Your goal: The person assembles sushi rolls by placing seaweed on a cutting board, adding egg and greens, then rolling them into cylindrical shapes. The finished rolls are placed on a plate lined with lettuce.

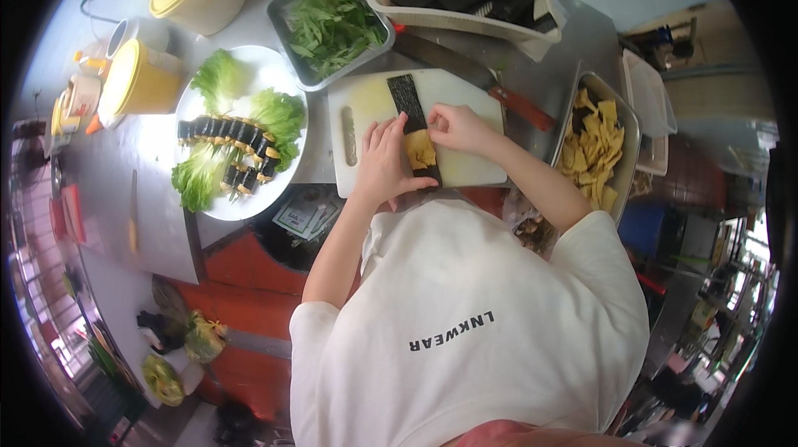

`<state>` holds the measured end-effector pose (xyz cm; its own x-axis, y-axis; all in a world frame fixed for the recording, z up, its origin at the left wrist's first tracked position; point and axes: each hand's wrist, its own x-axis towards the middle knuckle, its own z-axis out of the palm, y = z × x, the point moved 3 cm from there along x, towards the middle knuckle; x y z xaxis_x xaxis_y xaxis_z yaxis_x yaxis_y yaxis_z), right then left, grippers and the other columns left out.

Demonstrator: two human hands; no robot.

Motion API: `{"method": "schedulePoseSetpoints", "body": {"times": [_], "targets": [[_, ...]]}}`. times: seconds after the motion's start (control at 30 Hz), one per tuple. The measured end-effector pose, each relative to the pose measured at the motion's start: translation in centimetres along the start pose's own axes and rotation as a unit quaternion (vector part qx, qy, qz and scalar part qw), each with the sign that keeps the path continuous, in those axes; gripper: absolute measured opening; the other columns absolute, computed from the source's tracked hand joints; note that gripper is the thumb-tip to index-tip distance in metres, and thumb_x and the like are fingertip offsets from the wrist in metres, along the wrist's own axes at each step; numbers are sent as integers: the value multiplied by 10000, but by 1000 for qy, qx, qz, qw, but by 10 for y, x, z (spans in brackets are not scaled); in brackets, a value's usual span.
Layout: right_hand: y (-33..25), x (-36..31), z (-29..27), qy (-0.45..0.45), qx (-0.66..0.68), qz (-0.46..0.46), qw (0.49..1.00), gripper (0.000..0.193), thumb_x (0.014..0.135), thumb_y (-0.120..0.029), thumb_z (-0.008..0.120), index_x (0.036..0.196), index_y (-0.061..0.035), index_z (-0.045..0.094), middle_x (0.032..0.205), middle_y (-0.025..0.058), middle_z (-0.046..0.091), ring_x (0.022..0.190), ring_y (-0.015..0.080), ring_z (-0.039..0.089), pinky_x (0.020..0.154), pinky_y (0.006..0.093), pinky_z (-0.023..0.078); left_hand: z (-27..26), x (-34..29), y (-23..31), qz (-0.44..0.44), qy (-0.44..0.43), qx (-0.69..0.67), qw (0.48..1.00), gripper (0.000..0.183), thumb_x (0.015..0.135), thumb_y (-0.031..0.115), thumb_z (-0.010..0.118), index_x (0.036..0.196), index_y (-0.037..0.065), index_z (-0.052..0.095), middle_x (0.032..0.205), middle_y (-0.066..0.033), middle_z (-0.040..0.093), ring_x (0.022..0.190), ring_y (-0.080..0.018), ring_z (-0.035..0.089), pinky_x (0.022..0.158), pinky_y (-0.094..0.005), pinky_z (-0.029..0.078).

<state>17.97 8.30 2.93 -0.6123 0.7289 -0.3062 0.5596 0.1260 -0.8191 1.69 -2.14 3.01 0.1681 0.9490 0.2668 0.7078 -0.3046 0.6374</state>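
Observation:
A dark nori strip [406,101] lies lengthwise on the white cutting board [366,98], with a yellow piece of tofu skin [420,150] on its near half. My left hand [382,160] rests along the strip's left side, its fingers stretched out and its thumb touching the near end. From the right, my right hand [460,129] pinches the edge of the tofu skin with curled fingers. A large knife with a red-brown handle [522,108] lies across the board's far right corner.
On the left a white plate [298,148] holds lettuce and nori rolls. Beyond the board stand a metal tray [386,38] of green leaves and a basket [532,46] of nori strips. A metal tray [629,148] of tofu skin pieces sits right; lidded tubs [218,0] stand far left.

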Motion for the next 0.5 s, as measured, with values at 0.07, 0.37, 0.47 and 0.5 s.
{"method": "schedulePoseSetpoints", "body": {"times": [0.07,0.37,0.47,0.5], "targets": [[-5,11,-13,59,-45,-61,995,141,798,-113,650,892,-11,622,679,92,635,625,139,640,567,300,498,-1,-3,-3,6,27,-14,1000,1139,544,510,840,1390,-29,299,1308,-165,502,1221,-374,435,1082,-524,261],[-77,158,-25,68,-157,-325,930,140,788,-80,620,891,-15,689,883,153,677,800,302,667,706,381,531,0,-8,-10,-67,109,-43,991,856,677,415,763,1331,-14,415,1198,-185,535,1136,-365,462,990,-462,364],[-85,199,-8,2,-386,-182,904,182,778,-20,564,905,15,689,906,196,673,868,367,660,757,435,532,0,-8,-8,-73,117,-32,990,818,687,407,753,1319,-4,437,1159,-190,541,1117,-365,469,971,-445,379],[-88,202,-3,0,-407,-161,899,177,762,-3,565,889,10,688,910,194,671,881,360,655,769,436,524,1,-9,-8,-68,124,-22,990,809,689,407,750,1316,0,444,1146,-192,543,1109,-365,472,966,-441,383]]}}
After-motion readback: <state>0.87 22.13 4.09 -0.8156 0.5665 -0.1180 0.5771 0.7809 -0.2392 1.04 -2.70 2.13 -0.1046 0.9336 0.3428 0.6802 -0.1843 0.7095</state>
